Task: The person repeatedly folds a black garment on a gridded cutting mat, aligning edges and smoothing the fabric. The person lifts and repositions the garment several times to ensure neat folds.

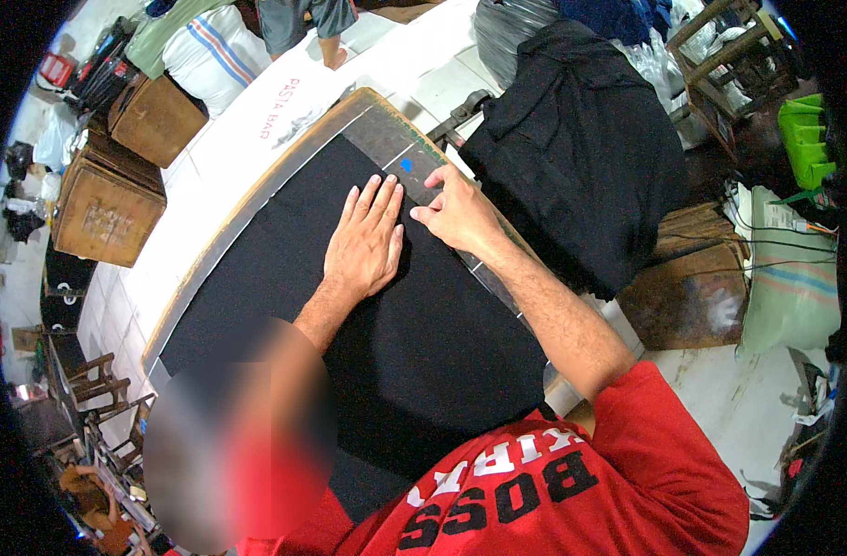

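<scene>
Black cloth (277, 229) is spread over a long table with a dark top and a worn, light-coloured edge (222, 240). My left hand (368, 236) rests palm down on the cloth, fingers stretched towards its far edge. Close to its right, my right hand (458, 212) is bent at the cloth's right edge, with thumb and fingers partly curled. Whether its fingertips pinch the cloth is hard to tell. White lines mark the bare strip of tabletop (423, 149), and a small blue mark (406, 165) lies on it near my right hand.
A heap of black cloth (576, 153) stands right of the table. Brown stacks (111, 215) and a white striped sack (215, 59) are at left. A person's legs (305, 28) show beyond the table. A pale green sack (788, 278) with dark cables lies at right.
</scene>
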Tool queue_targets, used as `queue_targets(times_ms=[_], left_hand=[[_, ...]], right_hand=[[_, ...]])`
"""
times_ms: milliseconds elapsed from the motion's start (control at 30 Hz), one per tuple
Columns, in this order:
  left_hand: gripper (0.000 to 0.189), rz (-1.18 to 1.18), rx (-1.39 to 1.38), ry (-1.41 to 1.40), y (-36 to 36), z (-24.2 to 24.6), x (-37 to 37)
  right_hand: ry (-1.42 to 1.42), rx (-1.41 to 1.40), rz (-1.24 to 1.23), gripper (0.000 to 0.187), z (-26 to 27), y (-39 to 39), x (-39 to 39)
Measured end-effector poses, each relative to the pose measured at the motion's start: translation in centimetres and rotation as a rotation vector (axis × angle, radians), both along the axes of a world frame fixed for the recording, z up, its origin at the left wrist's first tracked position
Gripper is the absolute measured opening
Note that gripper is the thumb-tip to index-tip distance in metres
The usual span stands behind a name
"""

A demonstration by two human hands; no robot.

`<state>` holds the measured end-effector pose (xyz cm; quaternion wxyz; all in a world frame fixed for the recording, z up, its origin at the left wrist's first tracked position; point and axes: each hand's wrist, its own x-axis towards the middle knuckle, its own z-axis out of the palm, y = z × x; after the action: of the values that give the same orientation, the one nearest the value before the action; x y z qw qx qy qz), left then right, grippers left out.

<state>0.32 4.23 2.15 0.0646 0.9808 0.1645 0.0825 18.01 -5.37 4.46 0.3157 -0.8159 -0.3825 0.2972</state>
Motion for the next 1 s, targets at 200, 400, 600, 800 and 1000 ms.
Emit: queue_targets(times_ms=[200,400,600,800,1000], left_hand=[[0.091,-0.118,-0.03,0.072,-0.8,0.9,-0.1],[0.104,-0.166,-0.072,0.055,-2.9,1.1,-0.4],[0.107,-0.152,-0.098,0.103,-4.8,1.2,-0.6],[0.115,-0.096,-0.113,0.086,-4.9,0.9,-0.4],[0.136,-0.049,-0.023,0.133,-4.0,0.9,0.2]], right_hand=[[-0.001,0.011,0.016,0.051,-0.3,-0.5,0.4],[0.05,-0.016,0.022,0.052,-0.6,-3.5,-0.2],[0.029,-0.04,0.012,0.054,-0.7,-5.4,-1.0],[0.024,0.011,0.039,0.059,-0.1,-5.9,-1.3],[0.103,0.117,0.096,0.058,0.1,-6.8,-1.1]])
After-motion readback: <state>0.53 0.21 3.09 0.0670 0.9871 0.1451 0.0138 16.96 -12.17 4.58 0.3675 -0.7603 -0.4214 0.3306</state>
